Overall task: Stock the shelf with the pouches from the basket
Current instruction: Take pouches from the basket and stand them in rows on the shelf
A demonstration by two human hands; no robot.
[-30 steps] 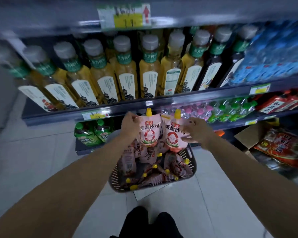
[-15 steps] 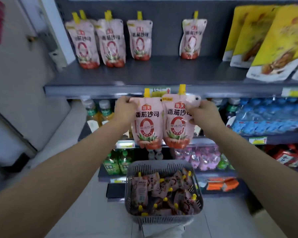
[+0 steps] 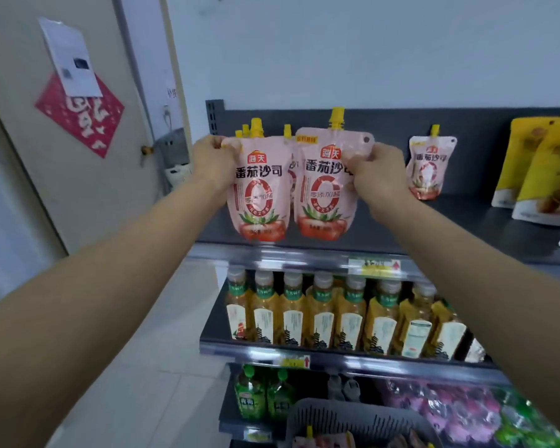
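My left hand (image 3: 212, 163) grips the top left corner of a pink tomato-sauce pouch (image 3: 256, 195) with a yellow spout. My right hand (image 3: 374, 176) grips a second pink pouch (image 3: 324, 192) by its upper right edge. Both pouches hang upright, side by side, in front of the top shelf (image 3: 385, 227). More pouches stand behind them on that shelf, mostly hidden, and one stands alone further right (image 3: 429, 169). The grey basket (image 3: 362, 418) with more pouches shows at the bottom edge.
Yellow snack bags (image 3: 540, 169) fill the top shelf's right end. Tea bottles (image 3: 337, 315) line the shelf below, with green bottles (image 3: 259, 396) and pink and green packs (image 3: 459, 412) lower down. A door with a red paper decoration (image 3: 81, 114) stands at the left.
Both hands have lifted the two pouches from above the basket up to the level of the top shelf. The view has tilted upward with them.
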